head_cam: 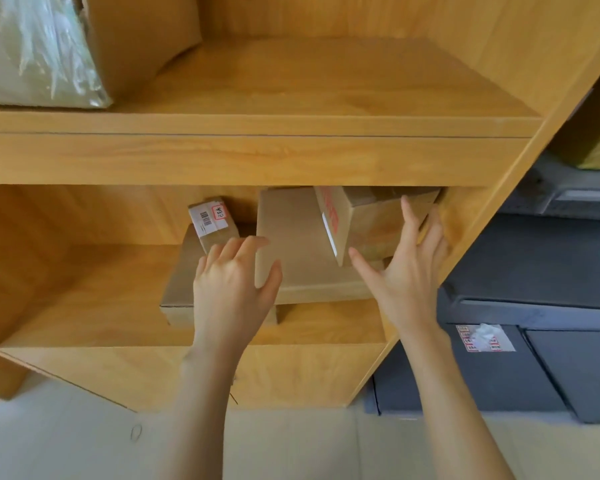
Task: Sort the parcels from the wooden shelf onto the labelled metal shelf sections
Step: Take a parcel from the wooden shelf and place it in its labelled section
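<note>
Both hands reach into the lower bay of the wooden shelf (257, 157). The left hand (231, 289), fingers spread and holding nothing, hovers over the flat cardboard box (179, 289) lying on that bay's board. The right hand (409, 271), fingers splayed apart, is at the tilted carton with red print (368, 230), which leans on a wide flat parcel (291, 244). A small barcode-labelled box (213, 223) sits left of that parcel. A plastic-wrapped package (32, 50) rests in the upper bay.

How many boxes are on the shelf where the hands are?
4 in view: a small labelled box at the back left, a flat box under it, a big flat box in the middle, a tilted box at right. More may hide behind.
</note>
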Demonstrator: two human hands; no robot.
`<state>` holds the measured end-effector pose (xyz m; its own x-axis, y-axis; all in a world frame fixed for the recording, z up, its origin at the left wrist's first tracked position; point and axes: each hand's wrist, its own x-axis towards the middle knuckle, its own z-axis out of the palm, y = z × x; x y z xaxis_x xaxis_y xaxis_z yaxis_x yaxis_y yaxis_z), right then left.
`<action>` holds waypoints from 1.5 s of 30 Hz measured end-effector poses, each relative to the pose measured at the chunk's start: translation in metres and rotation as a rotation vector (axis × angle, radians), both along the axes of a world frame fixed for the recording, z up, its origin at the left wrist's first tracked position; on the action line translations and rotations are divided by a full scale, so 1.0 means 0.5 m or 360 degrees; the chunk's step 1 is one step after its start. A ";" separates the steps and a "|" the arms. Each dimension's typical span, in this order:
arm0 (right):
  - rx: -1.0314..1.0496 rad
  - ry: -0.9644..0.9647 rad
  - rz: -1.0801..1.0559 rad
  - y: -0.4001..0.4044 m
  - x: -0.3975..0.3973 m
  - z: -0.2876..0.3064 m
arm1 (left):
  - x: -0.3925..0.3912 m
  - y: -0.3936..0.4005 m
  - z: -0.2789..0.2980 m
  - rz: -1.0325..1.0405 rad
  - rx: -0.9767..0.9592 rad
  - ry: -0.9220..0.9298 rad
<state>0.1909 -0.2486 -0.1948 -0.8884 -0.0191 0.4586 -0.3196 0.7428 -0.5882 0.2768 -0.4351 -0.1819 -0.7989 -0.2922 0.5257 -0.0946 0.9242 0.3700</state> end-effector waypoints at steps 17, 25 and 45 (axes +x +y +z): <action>-0.1057 -0.0171 0.0179 0.014 -0.098 -0.046 | -0.252 0.143 -0.044 -0.0616 0.2065 -0.0224; -0.1150 -0.0559 0.0214 0.020 -0.026 0.007 | -0.180 0.131 -0.009 -0.0306 0.2127 -0.0286; -0.1249 -0.0969 0.0173 0.007 0.173 -0.028 | 0.094 0.132 -0.021 -0.0124 0.2295 -0.0290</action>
